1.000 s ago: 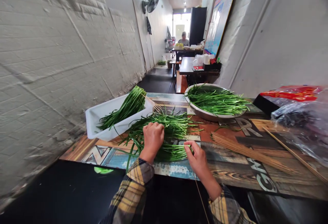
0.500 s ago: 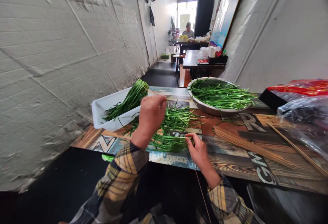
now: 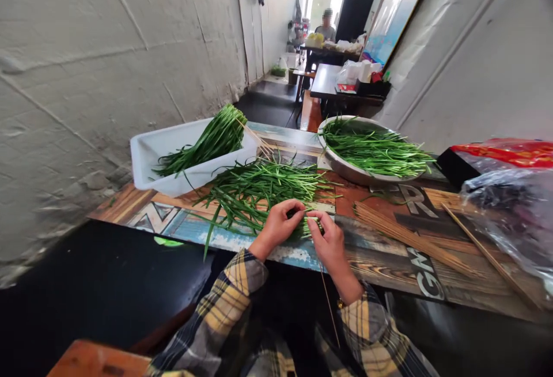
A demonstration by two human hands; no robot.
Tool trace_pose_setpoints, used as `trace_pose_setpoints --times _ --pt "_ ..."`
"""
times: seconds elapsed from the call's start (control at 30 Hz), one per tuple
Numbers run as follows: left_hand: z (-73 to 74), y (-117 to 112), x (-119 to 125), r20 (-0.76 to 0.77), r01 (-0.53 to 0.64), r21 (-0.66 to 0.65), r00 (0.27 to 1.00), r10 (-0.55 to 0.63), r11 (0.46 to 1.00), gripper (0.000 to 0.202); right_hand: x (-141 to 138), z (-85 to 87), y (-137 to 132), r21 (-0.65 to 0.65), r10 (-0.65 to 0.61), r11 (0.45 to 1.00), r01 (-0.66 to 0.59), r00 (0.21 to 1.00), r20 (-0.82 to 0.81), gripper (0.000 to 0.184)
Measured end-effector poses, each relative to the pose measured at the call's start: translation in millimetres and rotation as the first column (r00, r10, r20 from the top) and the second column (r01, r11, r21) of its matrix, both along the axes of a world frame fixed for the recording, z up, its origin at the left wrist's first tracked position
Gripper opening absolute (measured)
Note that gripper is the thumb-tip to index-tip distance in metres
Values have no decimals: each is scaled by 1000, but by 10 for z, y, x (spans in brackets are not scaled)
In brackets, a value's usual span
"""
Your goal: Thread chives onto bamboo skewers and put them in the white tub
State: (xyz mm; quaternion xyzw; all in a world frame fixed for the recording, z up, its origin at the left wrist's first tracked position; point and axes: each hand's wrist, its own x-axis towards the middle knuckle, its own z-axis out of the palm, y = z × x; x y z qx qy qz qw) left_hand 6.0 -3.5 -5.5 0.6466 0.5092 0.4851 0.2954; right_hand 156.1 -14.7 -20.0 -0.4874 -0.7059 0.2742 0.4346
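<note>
in front of bowl point(image 3: 367, 179), chives point(image 3: 309, 228) and skewer point(image 3: 329, 303) are pinched by right hand point(image 3: 330, 244); left hand point(image 3: 279, 227) is curled, hold undetermined.

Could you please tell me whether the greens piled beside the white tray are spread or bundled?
Spread: the greens fan loosely across the table, their blades crossing at various angles.

Letters N point(image 3: 154, 217), R point(image 3: 417, 204), G point(image 3: 428, 282), on tabletop point(image 3: 384, 265)
</note>
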Motion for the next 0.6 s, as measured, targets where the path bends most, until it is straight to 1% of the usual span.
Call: trace_pose_setpoints --times 0.13,0.3,0.47,0.6 --pt "-27 -11 -26 23 6 21 1000 -7 1000 11 14 21 -3 5 11 1000 -11 1000 -10 23" --pt "-37 -5 -40 9 29 55 1000 -30 998 11 28 37 -7 10 1 1000 -1 1000 6 23" --pt "-31 1 -50 -6 15 60 1000 -14 998 12 28 54 -7 13 8 1000 -7 1000 -12 22" --pt "-32 2 -46 -2 27 55 1000 -27 998 11 35 52 -4 11 1 1000 -1 1000 -8 23"
